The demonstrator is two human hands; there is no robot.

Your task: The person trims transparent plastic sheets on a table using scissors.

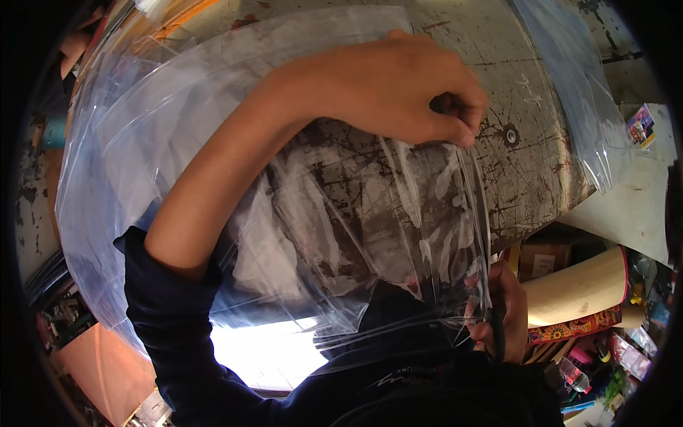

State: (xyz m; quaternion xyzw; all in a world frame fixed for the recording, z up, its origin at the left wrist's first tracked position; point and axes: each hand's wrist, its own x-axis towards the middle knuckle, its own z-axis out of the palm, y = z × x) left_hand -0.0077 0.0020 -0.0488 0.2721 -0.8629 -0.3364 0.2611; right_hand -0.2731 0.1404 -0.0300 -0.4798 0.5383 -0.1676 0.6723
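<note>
A large sheet of clear plastic [402, 249] lies in folds over the worn table and drapes down toward my body. My left hand [413, 92] reaches across it, its thumb and fingertips closed on the sheet's right edge. Lower down along that edge is my right hand [506, 306], near the front of the table. Its fingers are curled round a black looped handle [499, 333], which looks like that of scissors; the blades are hard to make out behind the plastic. Between the hands the edge runs fairly straight.
The scratched metal tabletop [530, 164] has a bolt head at the right. Another clear sheet [569, 85] hangs over its far right side. A cream roll [580, 288], a cardboard box [544, 260] and clutter sit below at right. An orange-brown board [107, 370] stands at lower left.
</note>
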